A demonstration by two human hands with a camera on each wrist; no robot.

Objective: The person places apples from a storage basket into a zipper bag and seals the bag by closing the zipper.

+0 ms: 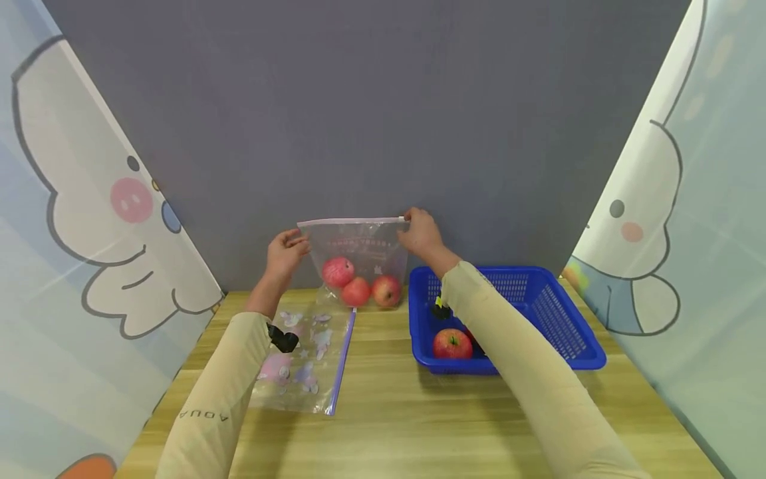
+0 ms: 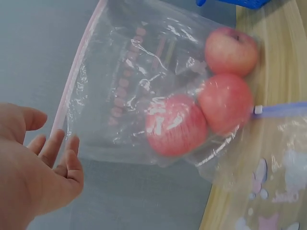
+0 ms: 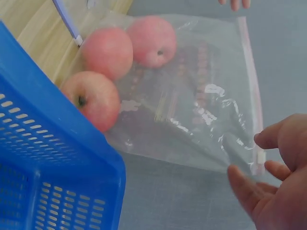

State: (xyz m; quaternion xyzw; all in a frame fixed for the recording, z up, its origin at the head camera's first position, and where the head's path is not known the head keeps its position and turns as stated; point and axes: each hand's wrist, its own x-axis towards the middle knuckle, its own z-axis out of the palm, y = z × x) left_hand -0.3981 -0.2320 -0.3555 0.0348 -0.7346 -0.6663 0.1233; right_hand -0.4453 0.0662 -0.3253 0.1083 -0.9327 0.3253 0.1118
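Observation:
A clear zip bag [image 1: 383, 256] with a pale pink top strip stands upright near the grey backdrop, its top closed along the strip. Inside at the bottom are three red apples [image 2: 225, 103]. My left hand [image 1: 287, 253] is at the bag's upper left corner, fingers loosely bent and gripping nothing. At the other top corner is my right hand [image 1: 421, 233], thumb and fingers spread around the white slider [image 3: 261, 157]. In the right wrist view the thumb tip meets the strip's edge, but no pinch shows.
A second clear zip bag [image 1: 305, 359], printed with cartoon figures and edged in purple, lies flat on the wooden table [image 1: 383, 412]. On the right stands a blue basket [image 1: 509, 269] holding a red apple [image 1: 452, 344], with more red partly hidden by my right sleeve.

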